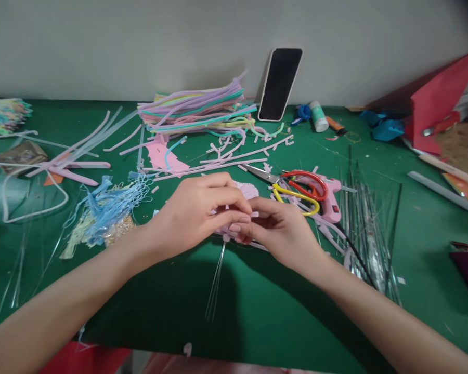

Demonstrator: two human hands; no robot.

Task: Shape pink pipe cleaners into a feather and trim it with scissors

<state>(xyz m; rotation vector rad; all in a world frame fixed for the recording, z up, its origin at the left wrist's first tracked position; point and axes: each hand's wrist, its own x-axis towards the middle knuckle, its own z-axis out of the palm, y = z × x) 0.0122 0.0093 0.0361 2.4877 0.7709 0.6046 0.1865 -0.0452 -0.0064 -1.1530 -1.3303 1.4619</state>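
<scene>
Both my hands meet over the middle of the green table (257, 301). My left hand (197, 210) is closed around a small pink pipe-cleaner piece (246, 191), its fingers curled over the top. My right hand (281, 228) pinches the same pink piece from the right and below. Thin silver wires (216, 280) hang down from the piece toward me. Most of the pink piece is hidden by my fingers.
Scissors with red and yellow handles (296, 189) and a pink glue gun (331, 200) lie just right of my hands. A stack of pastel pipe cleaners (195, 111) and a phone (280, 83) stand at the back. Silver wires (368, 228) lie right, blue tassels (105, 205) left.
</scene>
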